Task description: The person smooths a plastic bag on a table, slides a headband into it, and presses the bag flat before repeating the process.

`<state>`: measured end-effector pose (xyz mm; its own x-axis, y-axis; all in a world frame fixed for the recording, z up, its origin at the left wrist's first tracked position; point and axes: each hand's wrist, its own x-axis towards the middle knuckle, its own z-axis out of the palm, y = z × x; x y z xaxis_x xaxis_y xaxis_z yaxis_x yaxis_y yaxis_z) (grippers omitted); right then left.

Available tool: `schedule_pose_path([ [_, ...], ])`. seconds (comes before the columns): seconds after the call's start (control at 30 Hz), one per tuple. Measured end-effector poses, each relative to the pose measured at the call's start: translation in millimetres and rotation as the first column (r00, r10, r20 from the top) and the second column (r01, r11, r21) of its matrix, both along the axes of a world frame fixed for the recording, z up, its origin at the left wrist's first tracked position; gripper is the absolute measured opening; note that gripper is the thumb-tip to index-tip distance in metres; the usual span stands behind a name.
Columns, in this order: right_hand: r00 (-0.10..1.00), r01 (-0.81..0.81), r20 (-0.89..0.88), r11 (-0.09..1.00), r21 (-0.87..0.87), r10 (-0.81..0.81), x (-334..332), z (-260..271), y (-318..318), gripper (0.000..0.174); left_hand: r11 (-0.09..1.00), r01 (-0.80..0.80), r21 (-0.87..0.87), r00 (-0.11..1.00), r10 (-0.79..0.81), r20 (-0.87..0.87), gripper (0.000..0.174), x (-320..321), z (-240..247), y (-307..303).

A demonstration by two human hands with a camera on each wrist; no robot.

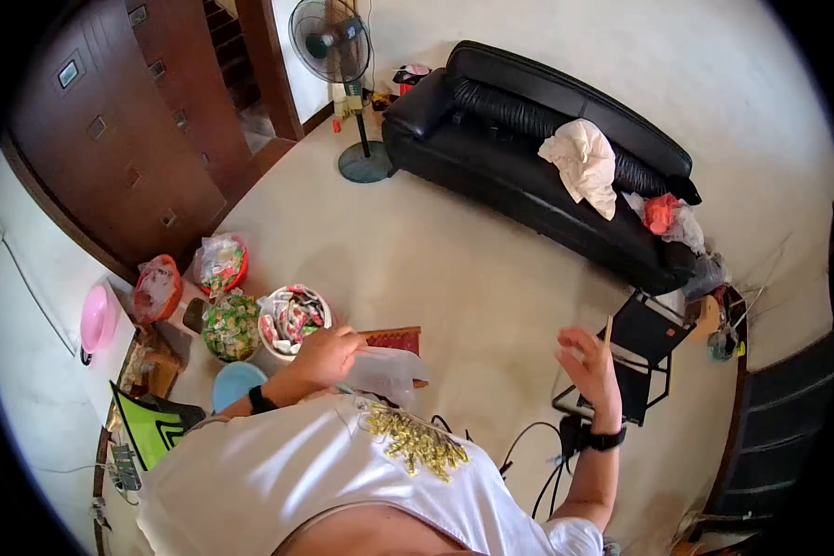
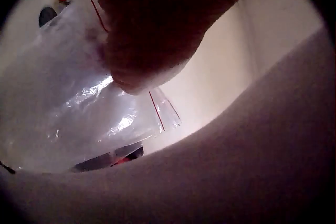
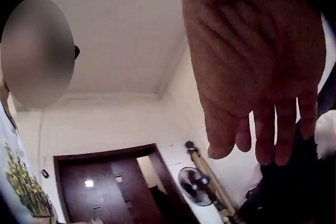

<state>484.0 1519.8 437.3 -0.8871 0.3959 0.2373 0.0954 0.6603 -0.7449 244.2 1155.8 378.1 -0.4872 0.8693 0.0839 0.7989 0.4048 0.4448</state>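
Observation:
My left hand (image 1: pixel 327 360) pinches a clear plastic zip bag (image 1: pixel 386 372) by its upper edge, in front of my white shirt. In the left wrist view the bag (image 2: pixel 63 98) hangs from the fingers, with thin red lines along its mouth. Behind it in the head view lies a red patterned flat thing (image 1: pixel 400 341). My right hand (image 1: pixel 590 371) is raised at the right, away from the bag. Seen from the right wrist, this hand (image 3: pixel 257 71) has its fingers loosely spread and holds nothing.
Beyond my left hand stand a white tub (image 1: pixel 324 310) of packets, a bag of green packets (image 1: pixel 231 326), red baskets (image 1: pixel 242 269) and a blue basin (image 1: pixel 238 385). A black folding chair (image 1: pixel 653 329) is near my right hand. A black sofa (image 1: pixel 500 167) and fan (image 1: pixel 365 162) stand behind.

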Motion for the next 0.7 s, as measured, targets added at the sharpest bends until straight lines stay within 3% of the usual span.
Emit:
schedule_pose_path([
  [0.07, 0.985, 0.114, 0.142, 0.988, -0.105, -0.098, 15, -8, 33, 0.028, 1.0, 0.022, -0.001, 1.0, -0.022, 0.008, 0.021, -19, 0, 34],
  [0.1, 0.97, 0.208, 0.174, 0.947, -0.244, -0.169, 21, -20, 52, 0.027, 1.0, 0.021, 0.017, 1.0, -0.022, 0.015, 0.021, -26, -1, 50],
  [0.13, 0.98, 0.157, 0.152, 0.967, -0.199, -0.128, 23, -21, 71, 0.026, 0.999, 0.02, 0.032, 0.999, -0.021, 0.025, 0.021, -32, -3, 65],
  [0.2, 0.958, 0.237, 0.21, 0.949, -0.207, -0.193, 23, -34, 109, 0.026, 0.999, 0.005, 0.035, 1.0, -0.006, 0.017, 0.02, -50, -18, 98],
  [0.3, 0.965, 0.223, 0.195, 0.937, -0.268, -0.174, 1, -46, 168, 0.027, 0.994, -0.083, 0.064, 0.996, 0.082, 0.028, 0.018, -63, -26, 151],
  [0.33, 0.942, 0.22, 0.291, 0.964, -0.152, -0.169, -14, -37, 185, 0.027, 0.993, -0.105, 0.055, 0.993, 0.102, 0.063, 0.017, -64, -30, 170],
  [0.4, 0.955, 0.1, 0.29, 0.991, -0.092, -0.069, -51, -27, 218, 0.027, 0.991, -0.132, 0.032, 0.986, 0.128, 0.104, 0.016, -75, -31, 208],
  [0.43, 0.928, 0.076, 0.369, 0.996, -0.044, -0.055, -73, -18, 229, 0.028, 0.987, -0.153, 0.042, 0.982, 0.146, 0.123, 0.015, -76, -27, 224],
  [0.57, 0.912, -0.271, 0.315, 0.962, -0.024, 0.264, -182, 0, 248, 0.031, 0.958, -0.276, 0.073, 0.951, 0.261, 0.168, 0.013, -86, -6, 259],
  [0.63, 0.844, -0.527, 0.208, 0.838, 0.144, 0.495, -244, 2, 240, 0.031, 0.943, -0.332, -0.009, 0.937, 0.331, 0.114, 0.012, -96, -17, 254],
  [0.7, 0.742, -0.669, 0.102, 0.723, 0.174, 0.662, -301, 9, 209, 0.034, 0.896, -0.444, -0.019, 0.892, 0.445, 0.077, 0.011, -104, -29, 246],
])
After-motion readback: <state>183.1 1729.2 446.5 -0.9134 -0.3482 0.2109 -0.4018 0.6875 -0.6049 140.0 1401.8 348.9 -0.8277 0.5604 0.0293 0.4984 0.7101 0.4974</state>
